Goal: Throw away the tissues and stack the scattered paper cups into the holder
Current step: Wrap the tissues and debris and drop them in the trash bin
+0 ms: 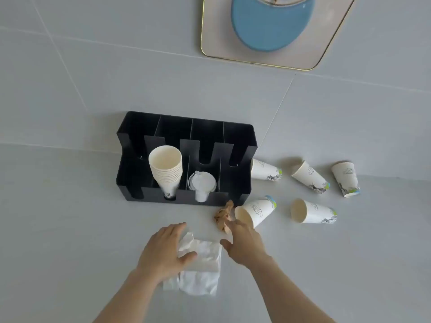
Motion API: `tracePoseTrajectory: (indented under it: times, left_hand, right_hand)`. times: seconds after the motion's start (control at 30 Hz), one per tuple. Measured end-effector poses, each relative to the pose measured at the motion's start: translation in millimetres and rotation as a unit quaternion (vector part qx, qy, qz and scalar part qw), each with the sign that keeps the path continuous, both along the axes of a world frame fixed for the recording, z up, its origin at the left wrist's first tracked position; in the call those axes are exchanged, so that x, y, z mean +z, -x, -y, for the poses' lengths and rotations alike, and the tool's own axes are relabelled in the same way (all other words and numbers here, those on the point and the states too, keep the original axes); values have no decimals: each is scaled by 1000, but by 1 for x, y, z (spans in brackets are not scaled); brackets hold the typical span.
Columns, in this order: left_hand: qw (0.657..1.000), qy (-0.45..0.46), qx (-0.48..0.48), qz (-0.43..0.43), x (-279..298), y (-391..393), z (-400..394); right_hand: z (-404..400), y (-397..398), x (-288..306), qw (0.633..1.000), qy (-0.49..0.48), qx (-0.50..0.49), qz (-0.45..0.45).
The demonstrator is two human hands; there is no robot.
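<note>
A black cup holder (242, 136) stands on the grey counter, with a stack of paper cups (166, 169) in one slot and white lids (201, 183) in the slot beside it. Several printed paper cups lie on their sides to its right, the nearest cup (256, 210) just beyond my right hand. A white tissue (203, 269) lies flat near me. My left hand (164, 250) rests on its left part, fingers spread. My right hand (245, 243) touches a crumpled brown tissue (222, 216) with its fingertips; its grip is unclear.
A beige tray with a gold rim (210, 50) holds a blue dish (268, 26) at the back of the counter. More tipped cups lie at the right, one (310, 177) near the wall line and another (346, 179) farthest right.
</note>
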State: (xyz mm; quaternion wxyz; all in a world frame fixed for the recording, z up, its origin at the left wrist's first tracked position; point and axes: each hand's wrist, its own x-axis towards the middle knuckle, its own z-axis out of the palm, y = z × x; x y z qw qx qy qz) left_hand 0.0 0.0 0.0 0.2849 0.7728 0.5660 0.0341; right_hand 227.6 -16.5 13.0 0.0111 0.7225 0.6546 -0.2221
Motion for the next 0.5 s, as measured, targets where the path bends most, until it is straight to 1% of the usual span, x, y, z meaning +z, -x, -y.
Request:
tracePoseTrajectory:
  times: [0.13, 0.23, 0.4, 0.5]
  left_hand:
    - [1000, -4, 2, 11, -21, 4, -1]
    - [1000, 2, -2, 15, -34, 4, 1]
    - [1000, 2, -4, -5, -52, 7, 6]
    - [1000, 1, 26, -16, -59, 13, 7]
  right_hand:
    - [-7, 9, -16, 997, -70, -35, 17]
    - [-18, 11, -30, 995, -97, -13, 18]
    - [-36, 9, -53, 996, -82, 16, 37]
    - [-41, 7, -67, 994, -91, -8, 64]
